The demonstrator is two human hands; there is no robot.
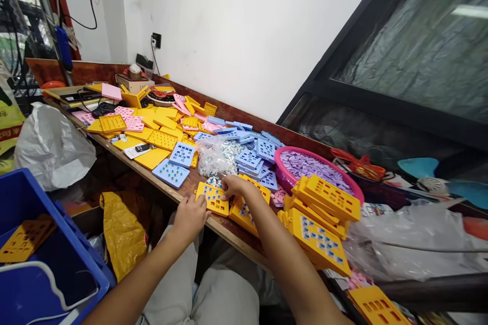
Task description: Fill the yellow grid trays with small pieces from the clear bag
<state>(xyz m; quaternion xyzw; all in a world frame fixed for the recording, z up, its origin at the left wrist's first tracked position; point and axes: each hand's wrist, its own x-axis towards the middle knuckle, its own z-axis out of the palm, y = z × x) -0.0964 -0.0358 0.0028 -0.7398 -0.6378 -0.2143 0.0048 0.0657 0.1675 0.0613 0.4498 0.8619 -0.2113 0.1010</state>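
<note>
A yellow panel (213,200) with square holes, many filled with small blue-and-white pieces, lies at the table's front edge. My left hand (189,217) grips its left end, fingers curled over the corner. Over the panel's right side is my right hand (233,186), its fingers pinched together close to the surface; whatever they hold is too small to make out. Just behind, small white-and-blue pieces (214,181) are spread beside a clear plastic bag (213,155) of them. More yellow panels (244,213) lie under and beside my right forearm.
Blue panels (171,173) lie left of the bag, with more behind it. A pink basket (281,175) of purple pieces stands right, behind stacked yellow panels (318,233). Yellow and pink panels (162,139) cover the table's left. A blue crate (82,244) stands at lower left.
</note>
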